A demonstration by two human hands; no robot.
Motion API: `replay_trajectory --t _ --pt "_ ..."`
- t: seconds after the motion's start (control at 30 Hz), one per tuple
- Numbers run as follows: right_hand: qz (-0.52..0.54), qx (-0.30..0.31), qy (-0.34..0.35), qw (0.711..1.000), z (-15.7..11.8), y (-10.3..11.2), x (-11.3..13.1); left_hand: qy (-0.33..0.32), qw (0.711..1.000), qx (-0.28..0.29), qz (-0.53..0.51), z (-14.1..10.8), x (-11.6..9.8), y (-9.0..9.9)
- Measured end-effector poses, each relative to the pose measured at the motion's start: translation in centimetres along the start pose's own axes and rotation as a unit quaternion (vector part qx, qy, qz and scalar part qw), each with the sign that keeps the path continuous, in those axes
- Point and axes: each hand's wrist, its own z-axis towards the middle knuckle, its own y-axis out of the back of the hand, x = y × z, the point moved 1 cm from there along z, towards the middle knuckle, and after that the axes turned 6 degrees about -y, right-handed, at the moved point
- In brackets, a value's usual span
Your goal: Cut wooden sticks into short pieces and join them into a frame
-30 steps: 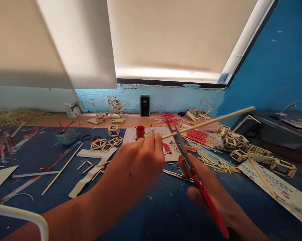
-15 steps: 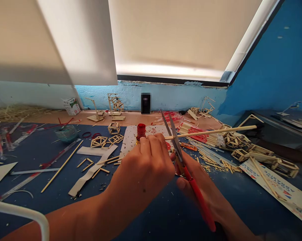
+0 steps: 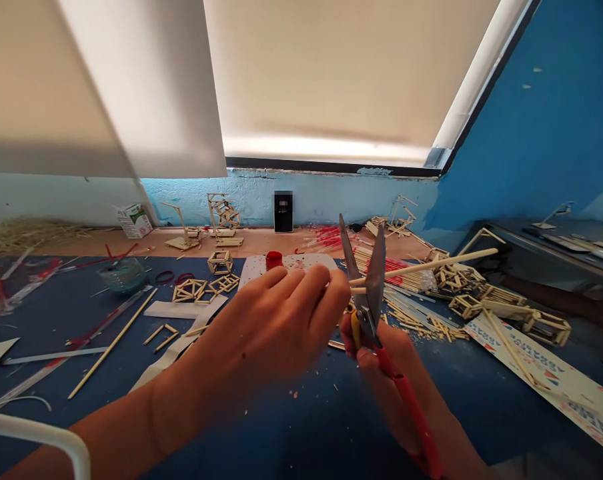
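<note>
Change: my scissors [image 3: 367, 280] now gape wider around the stick [image 3: 434, 263].
Left hand [image 3: 281, 320]: I pinch the stick's near end.
Right hand [image 3: 396, 380]: I grip the scissors' red handles above the blue table [image 3: 81, 373].

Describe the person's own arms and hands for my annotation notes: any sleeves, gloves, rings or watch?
Both forearms are bare up to the frame's bottom edge: no sleeves show. The left hand and right hand wear no gloves. No ring, watch or bracelet shows on the visible fingers or wrists. The right hand's far side is hidden, so that part cannot be checked.
</note>
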Motion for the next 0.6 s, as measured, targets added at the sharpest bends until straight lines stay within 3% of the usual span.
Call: replay_trajectory --t 0.2,0.37,0.6 --pt "-0.016 -0.024 -0.013 0.999 -2.3 -0.4 -1.6 -0.027 0.998 -0.008 0.061 -0.2 -0.4 0.4" --pt "-0.017 -0.013 -0.030 0.999 -3.0 0.0 -0.9 -0.047 0.997 -0.012 0.066 0.1 -0.8 0.8" --pt "-0.063 -0.014 0.015 0.998 -3.9 0.6 0.4 -0.061 0.995 -0.028 0.067 0.2 -1.0 0.8"
